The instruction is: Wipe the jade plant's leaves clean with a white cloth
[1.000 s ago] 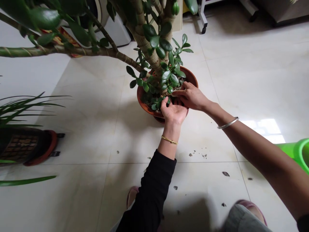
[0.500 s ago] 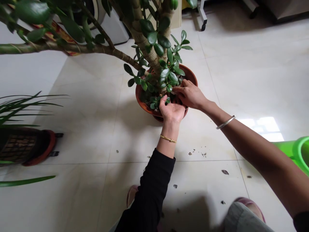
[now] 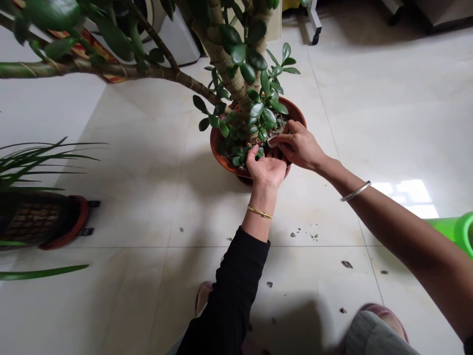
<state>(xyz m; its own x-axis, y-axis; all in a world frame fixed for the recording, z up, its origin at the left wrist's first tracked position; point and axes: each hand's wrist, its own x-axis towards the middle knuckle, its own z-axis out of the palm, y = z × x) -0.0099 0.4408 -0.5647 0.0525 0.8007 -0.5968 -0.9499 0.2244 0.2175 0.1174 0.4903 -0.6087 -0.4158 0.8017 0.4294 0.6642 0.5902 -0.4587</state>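
Observation:
A jade plant [image 3: 240, 56] with thick ringed stems and glossy oval leaves grows in a round terracotta-coloured pot [image 3: 300, 114]. My left hand [image 3: 269, 170] lies palm up over the pot's near rim, its fingers stretched toward the soil and its thumb beside a low cluster of leaves [image 3: 239, 158]. Just above those fingertips, my right hand [image 3: 302, 147] is closed in a pinch. Something pale shows at its fingertips, but whether it is a held bit or a nail I cannot make out. Dark soil [image 3: 277, 129] with small debris shows behind the right fingers.
Dry leaf bits [image 3: 346, 264] are scattered over the pale tiled floor [image 3: 133, 207]. A bright green container [image 3: 449, 232] is at the right edge. To the left stands a long-leaved plant in a dark pot [image 3: 31, 217] on a wheeled red base. Furniture legs [image 3: 315, 22] stand at the back.
My right hand has drawn slightly away from the lower leaves, still pinched. The left hand stays palm up at the rim. The whole view has shifted a little.

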